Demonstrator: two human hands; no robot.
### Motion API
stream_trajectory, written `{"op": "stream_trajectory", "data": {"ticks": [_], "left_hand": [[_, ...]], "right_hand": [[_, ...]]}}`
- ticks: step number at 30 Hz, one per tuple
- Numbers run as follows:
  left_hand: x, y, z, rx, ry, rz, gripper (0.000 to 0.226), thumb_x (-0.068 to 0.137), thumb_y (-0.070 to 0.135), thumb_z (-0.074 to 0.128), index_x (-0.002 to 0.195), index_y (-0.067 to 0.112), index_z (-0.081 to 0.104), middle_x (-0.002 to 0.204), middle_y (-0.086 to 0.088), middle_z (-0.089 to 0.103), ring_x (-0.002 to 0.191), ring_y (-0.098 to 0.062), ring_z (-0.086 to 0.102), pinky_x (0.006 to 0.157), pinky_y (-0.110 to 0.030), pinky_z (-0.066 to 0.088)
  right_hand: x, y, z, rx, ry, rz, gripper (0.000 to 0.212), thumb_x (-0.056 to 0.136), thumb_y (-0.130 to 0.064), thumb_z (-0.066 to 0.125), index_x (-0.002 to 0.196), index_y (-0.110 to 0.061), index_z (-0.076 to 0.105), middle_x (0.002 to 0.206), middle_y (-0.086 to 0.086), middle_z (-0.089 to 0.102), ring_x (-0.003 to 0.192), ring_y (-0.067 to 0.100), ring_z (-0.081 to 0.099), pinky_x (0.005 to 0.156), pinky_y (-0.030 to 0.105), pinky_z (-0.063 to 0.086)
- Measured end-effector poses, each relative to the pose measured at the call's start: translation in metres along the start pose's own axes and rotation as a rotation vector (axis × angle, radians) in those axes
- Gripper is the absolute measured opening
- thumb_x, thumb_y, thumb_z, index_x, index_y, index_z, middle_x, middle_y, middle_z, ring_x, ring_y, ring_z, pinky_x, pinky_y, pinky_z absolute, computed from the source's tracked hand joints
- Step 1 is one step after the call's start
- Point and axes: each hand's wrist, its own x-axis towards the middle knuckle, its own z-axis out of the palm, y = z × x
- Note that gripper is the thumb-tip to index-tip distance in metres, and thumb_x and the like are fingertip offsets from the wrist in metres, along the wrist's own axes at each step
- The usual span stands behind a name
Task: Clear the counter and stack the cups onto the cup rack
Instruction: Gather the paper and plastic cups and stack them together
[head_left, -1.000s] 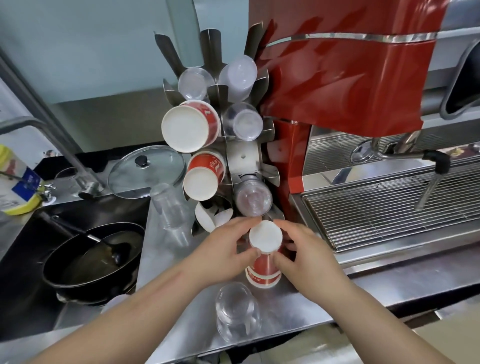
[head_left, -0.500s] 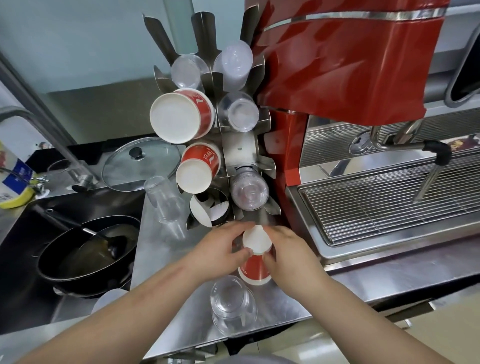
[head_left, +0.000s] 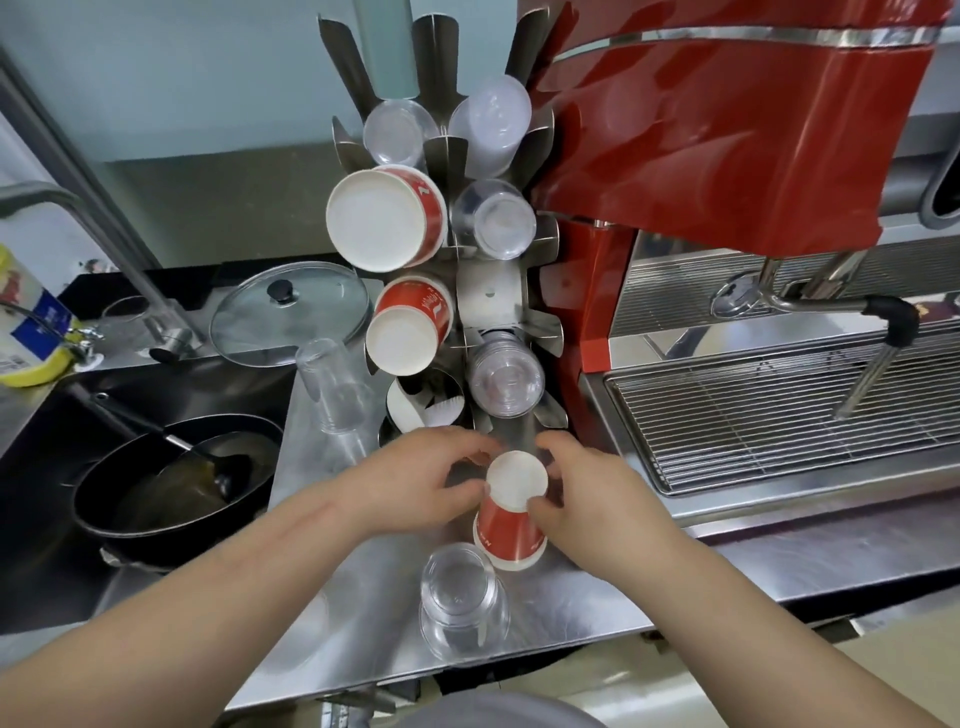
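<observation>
A small red paper cup (head_left: 511, 525) stands upside down on the steel counter (head_left: 571, 597), white bottom up. My left hand (head_left: 431, 483) grips its top from the left and my right hand (head_left: 587, 499) from the right. Just behind stands the metal cup rack (head_left: 488, 291), with red paper cups (head_left: 387, 218) and clear plastic cups (head_left: 506, 371) lying in its slots. Loose on the counter are a clear plastic cup (head_left: 462, 603) upside down in front of the red cup and a tall clear cup stack (head_left: 332, 387) at the left.
A red espresso machine (head_left: 727, 130) with a steam wand (head_left: 878, 358) and wire drip grate (head_left: 779, 405) stands right of the rack. Left, a sink holds a black pan (head_left: 156, 488) with a ladle. A glass lid (head_left: 291, 312) and faucet (head_left: 104, 244) sit behind.
Both hands stay on the upside-down red cup. They and the cup have shifted slightly toward the foot of the rack. My head has moved, so the rack sits higher in view.
</observation>
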Motion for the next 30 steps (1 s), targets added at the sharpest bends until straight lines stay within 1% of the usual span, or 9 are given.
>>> {"op": "stream_trajectory", "data": {"ticks": [5, 9, 11, 14, 15, 18, 21, 26, 30], "left_hand": [[-0.032, -0.006, -0.009, 0.038, -0.094, -0.007, 0.055, 0.089, 0.043, 0.064, 0.140, 0.030, 0.049, 0.132, 0.011, 0.056, 0.111, 0.007, 0.046, 0.087, 0.004, 0.028], [-0.064, -0.010, 0.007, 0.001, -0.223, -0.110, 0.078, 0.085, 0.055, 0.065, 0.151, 0.036, 0.027, 0.142, 0.014, 0.042, 0.128, 0.000, 0.040, 0.104, -0.013, 0.032], [-0.077, -0.009, 0.020, -0.016, -0.250, -0.149, 0.087, 0.084, 0.057, 0.064, 0.154, 0.035, 0.017, 0.146, 0.013, 0.035, 0.135, -0.001, 0.033, 0.108, -0.013, 0.027], [-0.091, -0.008, 0.039, -0.040, -0.201, -0.181, 0.098, 0.080, 0.064, 0.063, 0.155, 0.034, 0.006, 0.155, 0.013, 0.024, 0.141, 0.000, 0.024, 0.113, -0.015, 0.023], [-0.094, -0.008, 0.046, -0.071, -0.176, -0.187, 0.097, 0.082, 0.059, 0.065, 0.155, 0.034, 0.006, 0.157, 0.013, 0.023, 0.141, 0.000, 0.025, 0.114, -0.016, 0.025], [-0.100, -0.010, 0.062, -0.153, -0.112, -0.225, 0.089, 0.086, 0.045, 0.065, 0.155, 0.032, 0.010, 0.156, 0.012, 0.025, 0.138, 0.001, 0.029, 0.113, -0.017, 0.029], [-0.107, -0.016, 0.068, -0.222, -0.042, -0.256, 0.089, 0.079, 0.057, 0.059, 0.153, 0.034, 0.015, 0.153, 0.013, 0.031, 0.136, 0.003, 0.032, 0.112, -0.021, 0.033], [-0.126, -0.019, 0.060, -0.338, 0.078, -0.284, 0.072, 0.083, 0.045, 0.067, 0.140, 0.053, 0.023, 0.142, 0.025, 0.038, 0.125, 0.016, 0.035, 0.102, -0.012, 0.038], [-0.140, -0.018, 0.045, -0.461, 0.177, -0.330, 0.075, 0.079, 0.052, 0.066, 0.141, 0.055, 0.024, 0.143, 0.028, 0.039, 0.122, 0.014, 0.042, 0.101, -0.015, 0.043]], "right_hand": [[-0.027, -0.005, -0.007, 0.091, -0.057, -0.078, 0.043, 0.082, -0.036, 0.059, 0.123, -0.036, 0.049, 0.106, -0.010, 0.065, 0.096, 0.011, 0.063, 0.085, 0.032, 0.052], [-0.046, -0.001, 0.012, 0.138, -0.239, -0.143, 0.036, 0.082, -0.034, 0.061, 0.117, -0.036, 0.054, 0.105, -0.016, 0.061, 0.094, 0.003, 0.058, 0.086, 0.024, 0.049], [-0.049, 0.001, 0.027, 0.131, -0.282, -0.136, 0.043, 0.082, -0.033, 0.061, 0.123, -0.038, 0.050, 0.110, -0.016, 0.058, 0.097, 0.004, 0.057, 0.087, 0.022, 0.048], [-0.048, 0.001, 0.045, 0.141, -0.316, -0.127, 0.053, 0.080, -0.032, 0.061, 0.130, -0.040, 0.045, 0.116, -0.015, 0.056, 0.099, 0.008, 0.057, 0.086, 0.020, 0.047], [-0.048, 0.000, 0.050, 0.143, -0.323, -0.131, 0.056, 0.079, -0.032, 0.061, 0.131, -0.039, 0.044, 0.116, -0.014, 0.057, 0.100, 0.009, 0.058, 0.087, 0.021, 0.047], [-0.046, -0.003, 0.062, 0.152, -0.311, -0.157, 0.054, 0.075, -0.036, 0.059, 0.127, -0.037, 0.045, 0.117, -0.012, 0.058, 0.104, 0.009, 0.057, 0.090, 0.027, 0.049], [-0.043, -0.008, 0.066, 0.143, -0.290, -0.184, 0.054, 0.078, -0.035, 0.060, 0.130, -0.035, 0.045, 0.120, -0.011, 0.056, 0.110, 0.008, 0.054, 0.093, 0.024, 0.045], [-0.039, -0.021, 0.066, 0.172, -0.276, -0.245, 0.057, 0.081, -0.041, 0.061, 0.134, -0.039, 0.042, 0.122, -0.017, 0.052, 0.111, -0.001, 0.048, 0.096, 0.020, 0.042], [-0.037, -0.042, 0.053, 0.259, -0.235, -0.320, 0.052, 0.082, -0.036, 0.064, 0.130, -0.042, 0.046, 0.117, -0.027, 0.053, 0.116, -0.005, 0.046, 0.096, 0.017, 0.042]]}}
